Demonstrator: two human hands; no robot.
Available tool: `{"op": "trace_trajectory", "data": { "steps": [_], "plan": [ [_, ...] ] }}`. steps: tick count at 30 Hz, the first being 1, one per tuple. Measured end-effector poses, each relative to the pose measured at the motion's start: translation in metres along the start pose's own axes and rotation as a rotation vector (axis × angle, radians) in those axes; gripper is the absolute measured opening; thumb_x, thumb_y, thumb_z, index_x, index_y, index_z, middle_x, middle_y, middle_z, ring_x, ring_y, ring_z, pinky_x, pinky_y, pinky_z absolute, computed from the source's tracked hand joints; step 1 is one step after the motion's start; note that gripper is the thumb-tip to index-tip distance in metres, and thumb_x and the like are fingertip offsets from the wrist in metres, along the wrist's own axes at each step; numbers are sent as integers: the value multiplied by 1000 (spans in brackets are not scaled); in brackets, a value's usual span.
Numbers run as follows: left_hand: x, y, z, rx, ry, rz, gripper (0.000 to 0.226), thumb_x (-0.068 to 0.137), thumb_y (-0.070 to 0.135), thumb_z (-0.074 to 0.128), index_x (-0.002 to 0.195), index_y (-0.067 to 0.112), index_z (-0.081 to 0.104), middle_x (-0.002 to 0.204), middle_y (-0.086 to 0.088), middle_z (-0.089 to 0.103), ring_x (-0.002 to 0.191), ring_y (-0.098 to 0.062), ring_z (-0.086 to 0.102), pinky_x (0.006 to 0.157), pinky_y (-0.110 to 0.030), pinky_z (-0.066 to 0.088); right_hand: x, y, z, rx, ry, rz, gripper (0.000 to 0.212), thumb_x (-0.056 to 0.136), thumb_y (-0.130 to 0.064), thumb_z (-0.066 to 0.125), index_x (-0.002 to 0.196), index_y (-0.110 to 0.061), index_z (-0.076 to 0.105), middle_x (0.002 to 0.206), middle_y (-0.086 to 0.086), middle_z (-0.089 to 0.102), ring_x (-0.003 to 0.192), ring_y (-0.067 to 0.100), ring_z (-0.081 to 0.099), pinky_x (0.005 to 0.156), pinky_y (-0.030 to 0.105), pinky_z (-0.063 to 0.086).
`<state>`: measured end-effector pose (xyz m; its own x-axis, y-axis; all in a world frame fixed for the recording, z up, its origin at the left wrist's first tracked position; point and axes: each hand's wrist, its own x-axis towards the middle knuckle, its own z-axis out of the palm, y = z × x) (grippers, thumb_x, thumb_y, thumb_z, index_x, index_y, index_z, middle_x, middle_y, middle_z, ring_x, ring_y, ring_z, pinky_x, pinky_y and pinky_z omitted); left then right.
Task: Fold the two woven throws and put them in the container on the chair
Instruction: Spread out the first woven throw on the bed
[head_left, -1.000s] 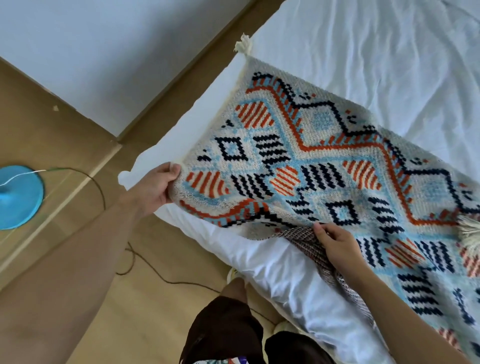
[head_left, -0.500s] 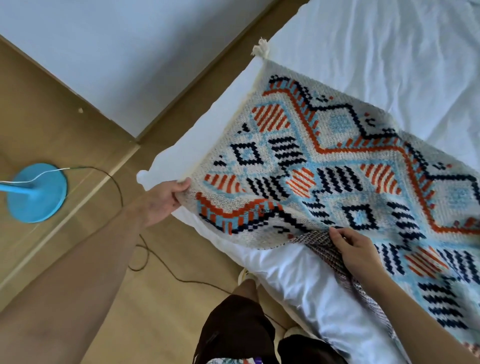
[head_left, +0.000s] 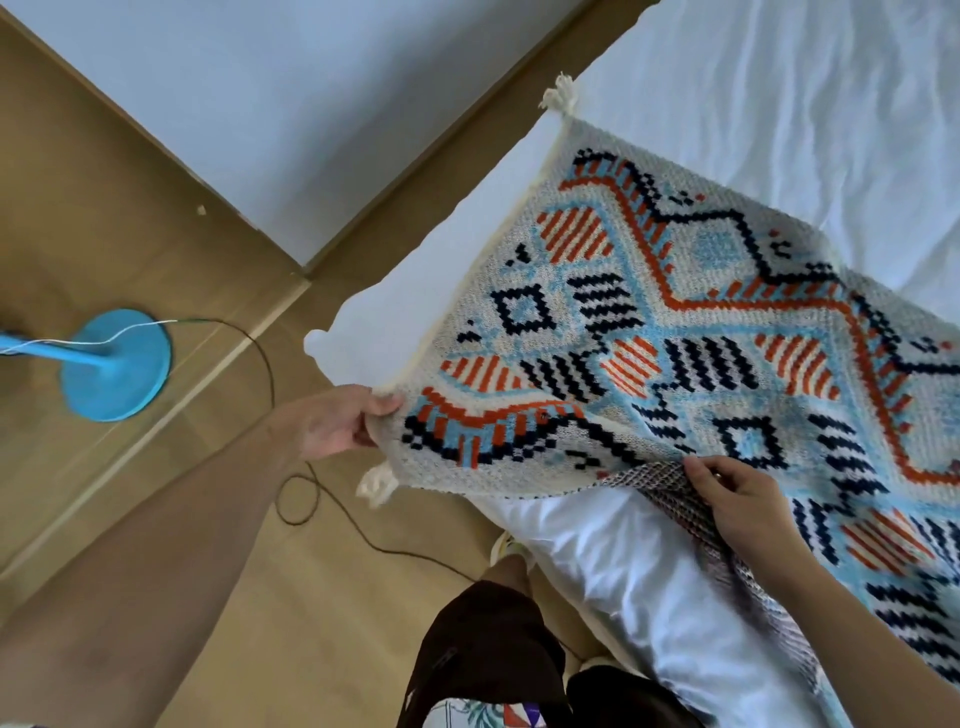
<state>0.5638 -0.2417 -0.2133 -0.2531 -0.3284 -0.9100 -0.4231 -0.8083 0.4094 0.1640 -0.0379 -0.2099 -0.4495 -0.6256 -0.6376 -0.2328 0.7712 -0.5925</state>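
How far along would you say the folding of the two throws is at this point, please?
Early. Nothing looks finished: the patterned throw lies mostly spread on the bed. In hand: the left hand grips its near corner and the right hand pinches its near edge, showing the underside. Left: folding it, then the second throw; neither that throw nor the container is in view.

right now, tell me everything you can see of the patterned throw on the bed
The woven throw looks like thick knit, cream with orange, light blue and navy diamonds, zigzags and stripes. Cream tassels hang at two visible corners. It lies spread across the white bed, its near edge lifted. The left hand pinches the edge near a corner; the right hand holds the near edge, where the greyish underside shows.
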Motion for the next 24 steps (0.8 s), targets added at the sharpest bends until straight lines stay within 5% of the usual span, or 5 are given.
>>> {"op": "trace_trajectory", "data": {
  "steps": [6,8,12,19,24],
  "plan": [
    [6,-8,-24,420,541,93,32,90,48,67,91,16,71,81,-7,73,70,-22,66,62,-30,50,-29,-10,23,-214,-20,-167,22,95,-44,61,96,-27,76,70,-7,73,62,17,68,55,29,51],
    [15,-18,-37,605,722,72,39,77,62,62,87,25,69,81,-7,73,73,-26,68,68,-37,57,-50,1,48,-370,-295,-225,38,96,-51,56,119,-26,71,92,-10,76,81,12,70,71,27,54],
    [25,-32,-6,1055,834,-51,31,84,38,63,115,31,57,107,-11,63,102,-39,61,79,-41,54,-78,34,84,-687,-999,-172,74,86,-74,46,145,-29,51,141,-3,59,126,20,56,100,32,44],
    [69,-48,184,1224,497,467,44,96,27,64,137,14,57,131,-15,60,87,-27,65,76,-40,58,-83,156,31,-175,-326,245,30,95,-48,61,120,-32,65,99,-6,72,91,12,66,77,28,52],
    [84,-71,365,1449,163,724,44,95,27,65,137,15,59,138,-11,56,124,-32,52,103,-46,47,-114,293,-39,20,43,586,26,94,-44,63,108,-23,71,97,3,74,89,24,68,69,29,46]
  ]
}}
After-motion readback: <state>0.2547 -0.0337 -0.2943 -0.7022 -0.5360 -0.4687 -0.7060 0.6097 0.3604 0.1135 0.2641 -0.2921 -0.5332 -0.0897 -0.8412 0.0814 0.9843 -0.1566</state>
